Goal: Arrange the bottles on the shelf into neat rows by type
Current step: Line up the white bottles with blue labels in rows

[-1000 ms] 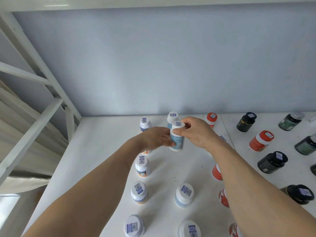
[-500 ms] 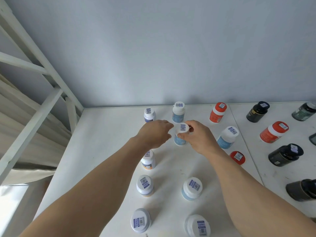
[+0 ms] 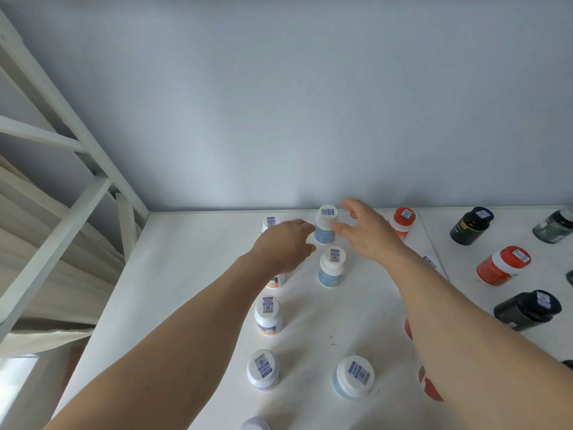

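Two bare hands of ours reach over the white shelf [image 3: 192,274]. Our left hand [image 3: 283,248] hangs loosely curled, holding nothing, just left of the far blue bottle [image 3: 325,226]. Our right hand [image 3: 366,232] is spread open just right of it (thumb close to the cap; whether it touches we cannot tell). A second blue bottle [image 3: 331,268] stands upright just nearer us. Red bottles [image 3: 502,265] and black bottles [image 3: 471,226] stand scattered to the right.

I see a white shelf [image 3: 192,274] carrying upright white-capped bottles [image 3: 268,315], orange bottles [image 3: 502,265] and dark bottles [image 3: 471,225].
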